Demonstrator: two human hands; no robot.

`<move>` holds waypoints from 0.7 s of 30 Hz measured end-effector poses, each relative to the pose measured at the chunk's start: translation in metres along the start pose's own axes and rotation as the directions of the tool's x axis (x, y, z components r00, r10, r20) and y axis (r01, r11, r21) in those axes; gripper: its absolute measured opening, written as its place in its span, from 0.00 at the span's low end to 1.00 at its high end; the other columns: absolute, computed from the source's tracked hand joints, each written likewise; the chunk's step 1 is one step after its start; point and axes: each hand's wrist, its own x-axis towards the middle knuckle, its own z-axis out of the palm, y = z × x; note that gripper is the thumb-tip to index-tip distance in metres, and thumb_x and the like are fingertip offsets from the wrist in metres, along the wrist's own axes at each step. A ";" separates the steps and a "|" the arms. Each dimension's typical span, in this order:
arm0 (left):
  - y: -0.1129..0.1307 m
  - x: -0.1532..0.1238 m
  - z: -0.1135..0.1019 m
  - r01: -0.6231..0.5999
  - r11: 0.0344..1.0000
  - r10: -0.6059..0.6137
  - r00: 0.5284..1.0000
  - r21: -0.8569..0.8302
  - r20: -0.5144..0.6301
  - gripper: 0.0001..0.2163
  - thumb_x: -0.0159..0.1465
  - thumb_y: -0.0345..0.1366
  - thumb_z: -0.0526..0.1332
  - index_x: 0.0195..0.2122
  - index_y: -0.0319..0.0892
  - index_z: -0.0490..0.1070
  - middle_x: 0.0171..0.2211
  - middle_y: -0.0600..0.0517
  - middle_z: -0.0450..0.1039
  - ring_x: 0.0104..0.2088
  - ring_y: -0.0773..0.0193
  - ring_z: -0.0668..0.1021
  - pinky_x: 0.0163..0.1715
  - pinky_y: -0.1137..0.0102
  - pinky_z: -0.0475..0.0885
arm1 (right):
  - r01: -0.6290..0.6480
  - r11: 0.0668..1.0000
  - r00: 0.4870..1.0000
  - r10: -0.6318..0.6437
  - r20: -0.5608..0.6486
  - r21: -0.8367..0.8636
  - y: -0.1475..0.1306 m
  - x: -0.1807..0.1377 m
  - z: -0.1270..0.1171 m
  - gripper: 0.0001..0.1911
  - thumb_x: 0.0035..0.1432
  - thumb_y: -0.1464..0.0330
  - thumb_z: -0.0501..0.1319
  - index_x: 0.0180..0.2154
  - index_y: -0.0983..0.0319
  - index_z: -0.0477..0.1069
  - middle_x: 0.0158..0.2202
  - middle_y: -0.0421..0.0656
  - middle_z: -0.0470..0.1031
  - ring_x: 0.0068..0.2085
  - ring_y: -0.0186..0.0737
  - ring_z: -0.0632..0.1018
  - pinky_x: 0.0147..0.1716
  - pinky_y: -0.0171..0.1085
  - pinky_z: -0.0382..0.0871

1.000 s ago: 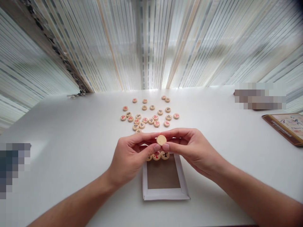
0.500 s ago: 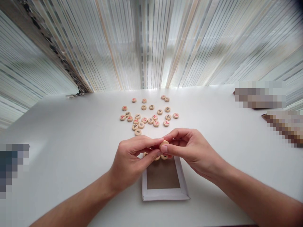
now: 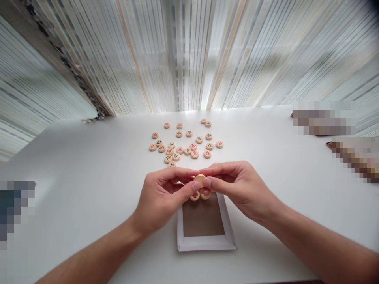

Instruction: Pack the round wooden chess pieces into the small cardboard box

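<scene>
Disc (image 3: 200, 180) pinched between left hand (image 3: 161, 201) and right hand (image 3: 239, 189) (face plain).

Held disc (image 3: 200, 180): pale tan, plain face.
Scattered discs (image 3: 187, 150): tan, with red or black characters.
Box (image 3: 204, 243): white rim, brown cardboard floor.
Table (image 3: 89, 165): plain white.
Curtain (image 3: 189, 55): white, beige and grey narrow stripes.

1 head-worn view looks forward and down, close over the white table (image 3: 74, 165), curtain filling the upper frame.
</scene>
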 end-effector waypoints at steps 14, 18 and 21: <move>-0.001 0.002 -0.003 0.045 0.997 -0.047 0.999 -0.060 -0.023 0.05 0.67 0.33 0.74 0.44 0.41 0.87 0.34 0.49 0.88 0.31 0.66 0.87 0.35 0.75 0.86 | 0.193 0.981 0.980 -0.192 0.046 -0.021 0.002 -0.001 0.002 0.18 0.61 0.74 0.76 0.51 0.52 0.87 0.37 0.43 0.88 0.38 0.37 0.88 0.42 0.34 0.85; 0.001 0.001 -0.002 0.085 0.995 -0.085 0.996 -0.053 -0.003 0.07 0.67 0.34 0.74 0.45 0.42 0.88 0.32 0.49 0.88 0.31 0.65 0.88 0.34 0.77 0.85 | 0.279 0.953 0.960 -0.278 0.018 -0.123 0.003 -0.001 0.003 0.18 0.58 0.75 0.78 0.48 0.52 0.88 0.37 0.42 0.86 0.36 0.36 0.86 0.38 0.33 0.84; 0.001 -0.001 -0.002 0.089 0.994 -0.088 0.996 -0.069 0.022 0.07 0.66 0.34 0.75 0.45 0.42 0.88 0.33 0.49 0.88 0.31 0.66 0.88 0.33 0.79 0.84 | 0.278 0.948 0.960 -0.279 0.018 -0.151 0.002 0.000 0.002 0.17 0.59 0.74 0.77 0.48 0.52 0.88 0.36 0.42 0.86 0.35 0.35 0.85 0.37 0.32 0.83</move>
